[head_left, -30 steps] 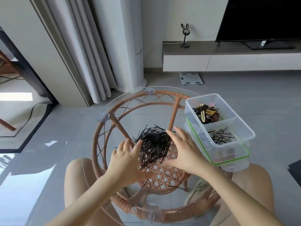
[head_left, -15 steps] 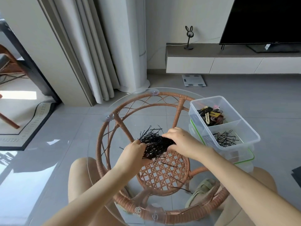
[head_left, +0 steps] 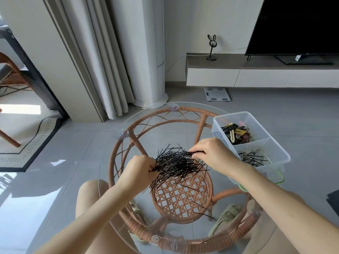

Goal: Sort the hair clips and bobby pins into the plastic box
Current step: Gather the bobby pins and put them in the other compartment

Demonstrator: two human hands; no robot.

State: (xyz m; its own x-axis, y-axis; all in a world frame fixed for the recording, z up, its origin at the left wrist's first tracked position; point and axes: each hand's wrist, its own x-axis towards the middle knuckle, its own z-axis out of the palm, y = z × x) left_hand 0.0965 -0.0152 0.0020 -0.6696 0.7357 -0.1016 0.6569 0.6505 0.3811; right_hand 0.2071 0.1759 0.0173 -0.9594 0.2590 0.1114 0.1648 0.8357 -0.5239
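Whereas the pile lay spread a second ago, left grip and right grip now clench the bunched bobby pins over the counter, beside the plastic box; transfer looks ready.

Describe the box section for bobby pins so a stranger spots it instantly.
Find the round glass-topped rattan table; a clear plastic box sits at its right edge. The box is split in two, and the section nearer the person holds loose black bobby pins, unlike the far one full of coloured hair clips.
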